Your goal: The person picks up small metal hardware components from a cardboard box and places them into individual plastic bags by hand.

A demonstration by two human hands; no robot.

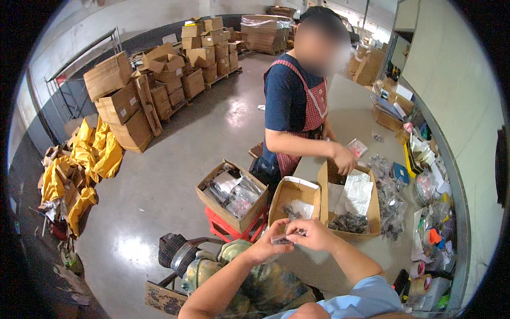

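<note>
Both my hands meet in front of me, just short of a cardboard box [295, 186]. My left hand [264, 246] holds a small greyish packet [281, 240], which looks like a little plastic bag; its contents are too small to make out. The fingers of my right hand [314, 235] are pinched at the packet's upper edge. Inside that box lie a few small dark parts and a white paper. To its right stands a taller carton [375, 208] with small dark parts and printed sheets; a co-worker's hand [345, 159] reaches over it.
A co-worker in a red checked apron [315, 101] stands across from me. An open box of bagged items [232, 194] rests on a red stool [226, 229]. Clear bags of parts [390, 207] lie on the table. Tape rolls [420, 285] and clutter line the right wall.
</note>
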